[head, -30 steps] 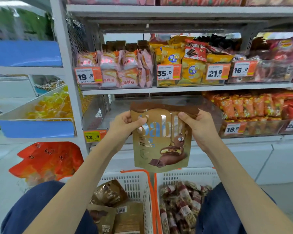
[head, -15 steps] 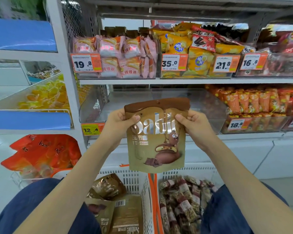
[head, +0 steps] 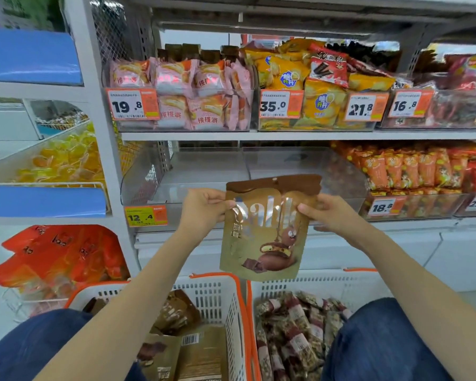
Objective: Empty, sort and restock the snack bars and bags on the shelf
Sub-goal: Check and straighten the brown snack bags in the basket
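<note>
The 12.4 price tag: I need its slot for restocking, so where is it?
The 12.4 price tag sits lower left on the clear bin, beside the left hand.

A tan snack bag (head: 264, 232) with a brown top strip and a cartoon creature on its front hung upright in mid-air, pinched at its upper corners by the left hand (head: 204, 210) and the right hand (head: 330, 213), just in front of the clear shelf bin (head: 204, 171) on the middle shelf. Below, near, the left basket (head: 220, 298) held more tan bags (head: 193, 353), some lying flat, and the right basket (head: 327, 284) held a heap of brown wrapped snack bars (head: 297, 334).
</note>
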The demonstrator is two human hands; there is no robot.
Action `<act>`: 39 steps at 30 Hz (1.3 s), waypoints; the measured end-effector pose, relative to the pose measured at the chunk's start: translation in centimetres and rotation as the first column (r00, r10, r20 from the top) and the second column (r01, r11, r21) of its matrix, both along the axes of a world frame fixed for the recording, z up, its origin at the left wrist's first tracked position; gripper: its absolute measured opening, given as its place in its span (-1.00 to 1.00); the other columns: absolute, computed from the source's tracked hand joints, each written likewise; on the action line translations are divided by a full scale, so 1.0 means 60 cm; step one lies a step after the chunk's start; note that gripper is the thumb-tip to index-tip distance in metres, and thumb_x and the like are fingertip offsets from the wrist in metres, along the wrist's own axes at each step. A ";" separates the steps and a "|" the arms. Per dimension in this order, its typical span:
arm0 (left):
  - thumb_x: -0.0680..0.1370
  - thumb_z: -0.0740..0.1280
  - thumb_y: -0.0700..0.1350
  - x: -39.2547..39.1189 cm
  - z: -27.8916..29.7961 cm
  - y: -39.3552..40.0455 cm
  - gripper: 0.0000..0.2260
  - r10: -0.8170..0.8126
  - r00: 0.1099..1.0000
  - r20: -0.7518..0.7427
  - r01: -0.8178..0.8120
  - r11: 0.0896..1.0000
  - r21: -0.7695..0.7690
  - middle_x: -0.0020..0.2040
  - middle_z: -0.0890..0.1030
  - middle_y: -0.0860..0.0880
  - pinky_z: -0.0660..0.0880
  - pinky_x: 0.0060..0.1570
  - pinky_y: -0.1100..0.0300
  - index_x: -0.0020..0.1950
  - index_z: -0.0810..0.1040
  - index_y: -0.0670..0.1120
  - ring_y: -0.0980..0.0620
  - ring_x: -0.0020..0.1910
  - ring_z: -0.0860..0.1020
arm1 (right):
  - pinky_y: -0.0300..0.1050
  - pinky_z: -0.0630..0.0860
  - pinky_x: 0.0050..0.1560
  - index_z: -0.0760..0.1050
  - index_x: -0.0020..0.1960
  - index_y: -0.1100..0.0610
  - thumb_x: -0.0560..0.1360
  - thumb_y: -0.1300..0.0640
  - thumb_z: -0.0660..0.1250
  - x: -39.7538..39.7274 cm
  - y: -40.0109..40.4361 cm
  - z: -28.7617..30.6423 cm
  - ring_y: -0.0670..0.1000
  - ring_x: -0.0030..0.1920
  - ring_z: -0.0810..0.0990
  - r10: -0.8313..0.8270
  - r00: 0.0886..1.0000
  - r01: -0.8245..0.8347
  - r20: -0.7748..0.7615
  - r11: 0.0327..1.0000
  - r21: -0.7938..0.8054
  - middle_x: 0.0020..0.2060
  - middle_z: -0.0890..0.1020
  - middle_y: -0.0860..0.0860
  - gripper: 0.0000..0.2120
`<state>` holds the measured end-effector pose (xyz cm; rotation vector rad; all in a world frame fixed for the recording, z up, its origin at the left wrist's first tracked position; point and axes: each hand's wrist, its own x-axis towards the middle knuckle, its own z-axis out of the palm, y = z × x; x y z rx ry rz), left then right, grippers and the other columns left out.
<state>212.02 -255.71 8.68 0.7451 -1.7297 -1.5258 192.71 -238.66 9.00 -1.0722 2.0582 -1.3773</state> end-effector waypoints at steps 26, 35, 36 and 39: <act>0.39 0.49 -0.27 -0.341 0.015 -0.157 -0.92 0.073 0.989 -0.127 -0.127 0.861 -0.492 -0.37 0.59 -0.02 0.47 -0.23 0.22 -0.25 0.62 -0.22 0.21 -0.38 0.48 | -0.07 0.45 -0.20 0.58 -0.32 0.26 0.47 0.19 0.43 -0.327 -0.180 0.015 -0.08 -0.28 0.51 -0.335 0.936 0.256 -0.107 0.858 -0.445 -0.37 0.66 0.03 -0.78; 0.38 0.51 -0.18 -0.357 -0.050 -0.247 -0.86 0.135 0.990 -0.031 -0.133 0.858 -0.497 -0.21 0.67 -0.15 0.58 -0.07 0.04 -0.17 0.66 -0.24 0.03 -0.24 0.61 | 0.06 0.60 -0.09 0.59 -0.22 0.35 0.46 0.22 0.43 -0.365 -0.252 -0.041 -0.08 -0.25 0.55 -0.215 0.964 0.167 -0.155 0.947 -0.275 -0.30 0.64 0.22 -0.82; 0.37 0.53 -0.12 -0.361 -0.057 -0.260 -0.79 0.176 0.984 0.033 -0.130 0.833 -0.538 -0.22 0.67 -0.16 0.57 -0.08 -0.03 -0.23 0.63 -0.26 -0.04 -0.22 0.62 | -0.01 0.64 -0.12 0.60 -0.16 0.38 0.47 0.22 0.43 -0.372 -0.261 -0.053 -0.13 -0.28 0.57 -0.224 0.963 0.183 -0.151 0.952 -0.244 -0.25 0.65 0.25 -0.81; 0.41 0.49 -0.01 -0.380 -0.048 -0.281 -0.76 0.293 0.934 0.207 -0.085 0.742 -0.665 -0.21 0.66 -0.10 0.50 -0.16 0.09 -0.19 0.64 -0.20 -0.08 -0.13 0.62 | -0.32 0.58 -0.34 0.54 -0.08 0.42 0.48 0.26 0.40 -0.386 -0.294 -0.075 -0.23 -0.39 0.60 -0.241 0.969 0.226 -0.058 0.956 -0.189 -0.18 0.63 0.19 -0.81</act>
